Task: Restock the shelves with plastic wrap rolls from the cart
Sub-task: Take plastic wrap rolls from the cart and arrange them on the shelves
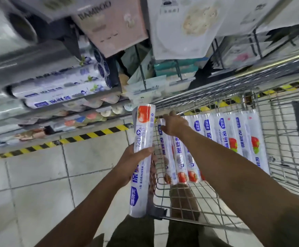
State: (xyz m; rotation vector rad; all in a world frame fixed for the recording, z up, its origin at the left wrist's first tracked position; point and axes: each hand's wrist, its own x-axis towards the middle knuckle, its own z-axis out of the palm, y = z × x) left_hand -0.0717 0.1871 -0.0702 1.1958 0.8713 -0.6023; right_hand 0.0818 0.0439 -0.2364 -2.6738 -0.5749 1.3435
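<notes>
From my remote seat I looked down along both forearms, stretched out in front of the person over a tiled floor. The left hand (130, 164) gripped one plastic wrap roll (141, 138) about its middle, fingers wrapped round the front. The roll stood nearly upright, its tomato-printed end on top, just outside the left wall of the cart (286, 132).

The right arm ran straight and long over the near rim of the cart. The right hand (175, 123) lay palm down on the far ends of the rolls in the cart (179, 157). Its thumb was spread up and away and its fingers looked fairly straight, pointing left and not curled round any roll.

Those rolls lay side by side, lengthways, in the wire basket, and a second batch (243, 136) rested to their right against the cart's far side.

To the left stood the shelves (29, 56), blurred, with more rolls (59, 86) lying on their sides. A yellow and black striped tape (91, 135) ran across the floor below them.
</notes>
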